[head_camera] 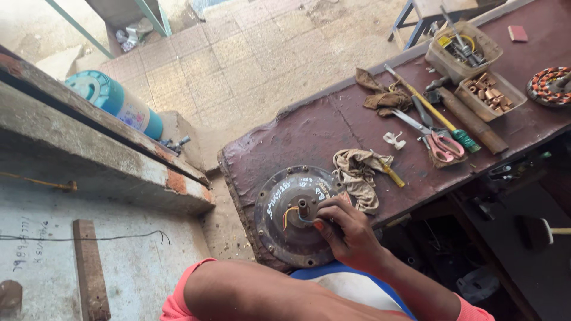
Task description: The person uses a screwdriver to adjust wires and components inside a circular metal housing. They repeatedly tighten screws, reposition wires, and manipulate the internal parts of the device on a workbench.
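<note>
Head view. Round grey motor housing (292, 215) lies flat at the near corner of the dark red counter (321, 128), its short centre shaft pointing up. Right hand (346, 229) rests on the housing rim, fingers pinched narrow on the thin wires (orange, blue) leaving beside the shaft. Step in hand, as judged: handling the leads at the shaft. Next move calls for a light, steady pull so the wires do not snag. Crumpled rag (358, 174) touches the housing's far edge; scissors (433, 138) lie well apart. Left hand: only a bare arm crosses the bottom edge, hand cut off, grip cannot be told. Housing's near rim is hidden behind the arm.
</note>
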Motion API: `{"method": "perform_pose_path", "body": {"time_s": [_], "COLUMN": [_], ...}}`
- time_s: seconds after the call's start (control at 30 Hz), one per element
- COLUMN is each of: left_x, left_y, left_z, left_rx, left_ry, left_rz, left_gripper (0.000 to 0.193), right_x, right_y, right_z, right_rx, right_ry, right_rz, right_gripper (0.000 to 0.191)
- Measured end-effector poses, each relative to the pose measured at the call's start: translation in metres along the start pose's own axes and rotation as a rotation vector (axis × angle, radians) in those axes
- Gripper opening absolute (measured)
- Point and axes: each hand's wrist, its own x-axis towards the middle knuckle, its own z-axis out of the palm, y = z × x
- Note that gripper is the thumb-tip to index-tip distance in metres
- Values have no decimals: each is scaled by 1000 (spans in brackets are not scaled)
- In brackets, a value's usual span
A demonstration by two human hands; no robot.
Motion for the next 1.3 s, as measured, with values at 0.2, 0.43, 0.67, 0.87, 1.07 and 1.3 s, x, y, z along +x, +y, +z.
{"method": "perform_pose_path", "body": {"time_s": [0.2,0.43,0.67,0.87,1.07,1.3], "left_x": [0,5,22,43,39,37], "left_y": [5,13,15,18,19,5], "left_z": [0,0,19,31,20,19], "left_rx": [34,94,116,149,51,-14], "left_ry": [-60,-86,-127,-186,-230,-218], "left_rz": [-10,-22,-83,-170,-158,-93], "left_gripper": [26,25,24,24,18,18], "right_x": [2,1,-2,4,4,6], "right_y": [1,1,-1,-2,-5,-6], "right_z": [1,3,2,5,8,8], "right_rx": [-4,10,-24,-60,-43,-44], "right_ry": [9,49,42,64,78,69], "right_rz": [11,-38,-55,-109,-47,-76], "right_gripper": [15,16,17,21,21,19]}}
